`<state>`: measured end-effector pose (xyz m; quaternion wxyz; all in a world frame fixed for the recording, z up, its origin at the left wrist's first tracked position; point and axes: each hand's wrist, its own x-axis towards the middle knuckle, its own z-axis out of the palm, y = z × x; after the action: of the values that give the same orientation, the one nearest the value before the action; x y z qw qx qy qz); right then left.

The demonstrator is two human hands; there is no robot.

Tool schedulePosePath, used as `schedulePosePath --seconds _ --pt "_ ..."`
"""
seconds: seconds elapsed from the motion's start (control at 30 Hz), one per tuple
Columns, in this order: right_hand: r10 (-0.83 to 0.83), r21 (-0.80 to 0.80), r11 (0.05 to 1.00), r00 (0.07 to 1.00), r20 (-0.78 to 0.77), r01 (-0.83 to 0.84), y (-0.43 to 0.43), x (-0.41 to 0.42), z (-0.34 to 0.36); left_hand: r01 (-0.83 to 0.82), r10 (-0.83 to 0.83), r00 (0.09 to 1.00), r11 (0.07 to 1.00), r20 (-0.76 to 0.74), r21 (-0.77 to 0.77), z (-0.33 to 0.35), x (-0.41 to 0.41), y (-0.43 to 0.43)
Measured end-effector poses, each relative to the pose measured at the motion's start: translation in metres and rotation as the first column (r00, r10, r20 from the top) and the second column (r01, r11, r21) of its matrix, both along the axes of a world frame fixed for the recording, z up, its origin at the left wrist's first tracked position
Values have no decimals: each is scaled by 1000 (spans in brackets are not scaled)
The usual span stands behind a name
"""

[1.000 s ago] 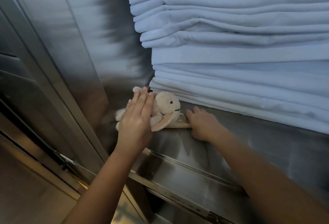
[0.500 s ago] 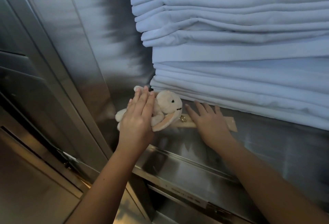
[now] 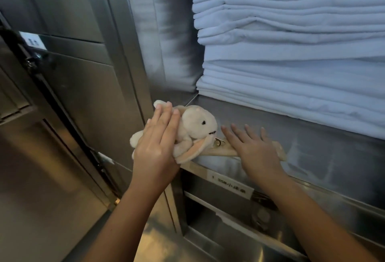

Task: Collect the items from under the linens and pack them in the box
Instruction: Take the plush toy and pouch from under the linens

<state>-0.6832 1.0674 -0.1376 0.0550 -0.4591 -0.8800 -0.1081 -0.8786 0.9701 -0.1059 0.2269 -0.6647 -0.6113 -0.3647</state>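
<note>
**Entry: linen shelf, near to far**

1. **Left hand** [image 3: 155,147], at 6 o'clock of the scene. The fingers are straight and close together, laid over the back of item 2. The thumb is hidden, so I cannot tell whether it pinches from beneath.
2. **Small cream plush rabbit with long floppy ears** [image 3: 198,124]. It sits at the front left corner of the brushed stainless-steel shelf [image 3: 323,147], partly overhanging the edge and clear of the linens. Its head lies at 2 o'clock of the left hand. Judged light, soft, squashy and not fragile. Best taken round the body, not by an ear.
3. **Little gold metal ring clasp** [image 3: 218,142], at 5 o'clock of the rabbit's head. Whether it joins the rabbit to item 4 cannot be told.
4. **Flat tan strip** [image 3: 223,150]. It lies along the shelf front, at 3 o'clock of the rabbit. Judged thin and light, and lying flush on slick steel, so hard to lift from above. It is likely easier to slide it to the edge and pinch the overhanging end.
5. **Right hand** [image 3: 256,151]. The fingers are straight and spread, with the palm down on the strip. It presses the strip and grips nothing.
6. **Tall stack of folded white linens** [image 3: 291,63], at 12 o'clock of the right hand, further back on the same shelf.
7. **Grey steel cabinet door** [image 3: 73,99], at 9 o'clock.

The box is not in view.
</note>
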Motion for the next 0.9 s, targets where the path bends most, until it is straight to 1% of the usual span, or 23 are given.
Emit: schedulePosePath --seconds 0.07,0.13,0.23,0.3,0.4,0.47,0.5,0.57,0.63,0.67,0.73,0.8,0.83,0.9 --pt "25 -18 999 999 -27 -26 -16 -6 2 -35 35 999 999 18 -6 0 -9 -26" --pt "86 -32 995 991 -103 -89 -33 -14 5 -92 92 995 996 26 -7 -2 -21 -53" --pt "172 -64 978 941 -292 -199 -60 -31 6 -202 201 979 979 15 10 -7 -41 -95" --pt "198 -131 953 890 -411 -273 -79 -46 6 -285 284 959 958 22 44 -11 -53 -124" --pt "278 -240 875 841 -464 -421 -105 -77 0 -398 395 917 911 46 106 -17 -70 -172" --pt "274 -376 783 818 -506 -495 -124 -101 -5 -480 477 877 870 56 111 -20 -82 -209" --pt "233 -468 712 804 -547 -524 -134 -113 -8 -530 527 848 842 58 103 -21 -88 -228" --pt "111 -613 514 756 -646 -600 -155 -135 -12 -626 622 779 776 75 79 -22 -97 -269" --pt "-41 -691 280 711 -702 -666 -179 -155 -14 -716 713 698 697 76 44 -25 -103 -307" --pt "-124 -709 146 698 -705 -690 -192 -164 -14 -754 751 656 656 72 28 -26 -105 -325" --pt "-275 -681 -128 685 -674 -721 -215 -182 -16 -807 805 590 591 59 7 -29 -107 -357" --pt "-362 -592 -366 696 -620 -718 -235 -200 -20 -837 836 547 547 34 3 -35 -105 -381" --pt "-370 -545 -460 709 -600 -701 -244 -209 -22 -850 850 526 526 20 -4 -38 -104 -391" --pt "-346 -473 -601 742 -574 -645 -260 -228 -25 -874 875 485 484 -8 -40 -44 -101 -407"
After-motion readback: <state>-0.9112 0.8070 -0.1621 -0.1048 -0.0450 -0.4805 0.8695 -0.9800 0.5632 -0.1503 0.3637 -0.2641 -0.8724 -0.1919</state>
